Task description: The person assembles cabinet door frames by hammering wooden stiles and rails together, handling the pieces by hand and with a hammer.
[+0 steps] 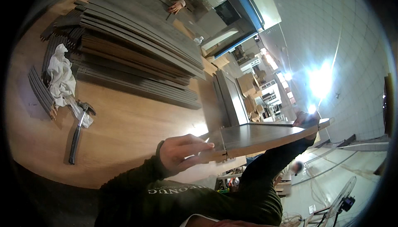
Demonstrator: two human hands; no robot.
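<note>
A dark framed wooden panel [261,136], much like a cabinet door, is held up off the table between my two hands. Its pale bare edge faces me. My left hand [182,151] is closed on the near left corner, thumb on top, beside a joint line in the frame. At the far right end my right hand [306,120] grips the panel; part of that hand is hidden by it. A claw hammer [77,134] with a dark handle lies on the table, left of my left hand. Crumpled white cloth [62,78] touches the hammer's head end.
Stacked long grey boards [137,44] cover the far part of the wooden table [124,123]. Short dark strips [40,92] lie at the left. More panels [230,96] lean beyond the table's right edge. Across the stack shows another person's hand [176,7]. A fan [346,200] stands lower right.
</note>
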